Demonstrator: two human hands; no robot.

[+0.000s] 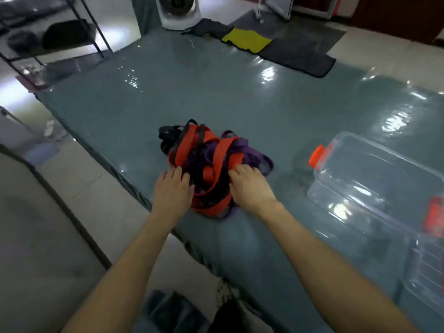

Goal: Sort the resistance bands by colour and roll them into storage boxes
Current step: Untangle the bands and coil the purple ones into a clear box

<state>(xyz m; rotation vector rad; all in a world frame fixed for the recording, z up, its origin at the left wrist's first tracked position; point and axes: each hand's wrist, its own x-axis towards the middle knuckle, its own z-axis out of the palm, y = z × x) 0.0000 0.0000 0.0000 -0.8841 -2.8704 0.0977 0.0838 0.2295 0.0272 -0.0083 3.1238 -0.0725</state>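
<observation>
tangled heap of resistance bands (211, 164) (orange, purple, black), unsorted, lying just ahead of and between both hands on the table (192, 92). the left hand (171, 188) rests with fairly straight fingers on the heap's near-left flank. the right hand (249, 186) has its fingertips tucked into the near-right flank; whether they pinch a strap cannot be told. the heap is a rough mound with no clear long axis, equally near both hands. the clear storage box (360, 164) lies well to the right of the right hand, so that hand is judged the nearer carrier.
</observation>
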